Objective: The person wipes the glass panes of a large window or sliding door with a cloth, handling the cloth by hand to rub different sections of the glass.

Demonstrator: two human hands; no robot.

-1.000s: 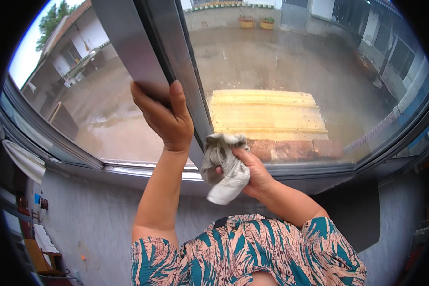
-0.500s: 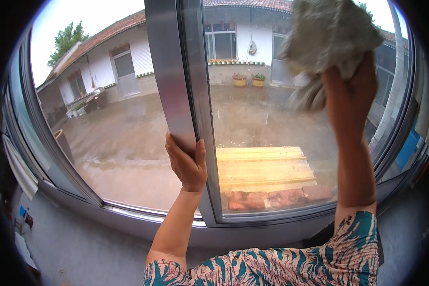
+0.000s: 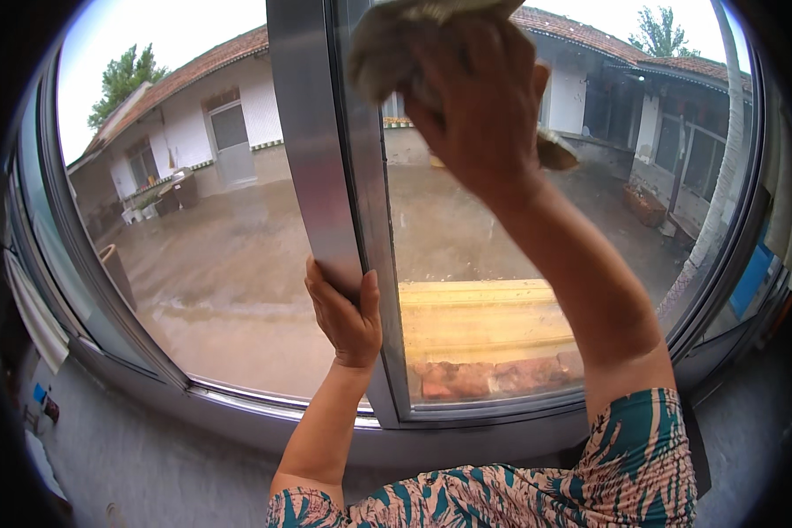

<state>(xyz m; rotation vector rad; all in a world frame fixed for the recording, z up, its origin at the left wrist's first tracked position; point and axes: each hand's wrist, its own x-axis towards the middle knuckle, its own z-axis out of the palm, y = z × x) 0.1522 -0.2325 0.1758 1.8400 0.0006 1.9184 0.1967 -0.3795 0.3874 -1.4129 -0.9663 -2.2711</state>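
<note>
Grey-beige crumpled cloth: at the top centre of the frame, bunched, a little blurred, with a loose end showing below and right of the fingers; it overlaps the window's metalwork, and whether it presses on the glass I cannot tell.
Right hand: top centre, fingers bent over the cloth and holding it, the back of the hand toward the camera, the forearm slanting up from the lower right.
Left hand: just below the middle of the frame, wrapped on the lower part of the upright, thumb on its right side and fingers on its left.
Broad silver-grey metal upright: from the top edge down to the left hand, leaning slightly.
Clear glass pane: right of the upright, streaked and hazy.
Yellow ridged sheet: beyond the pane, right of centre, with reddish bricks along its near edge.
White-walled building: upper left, tiled roof, across a wet-looking brown yard.
Teal-and-pink patterned top: lower right and bottom edge.
</note>
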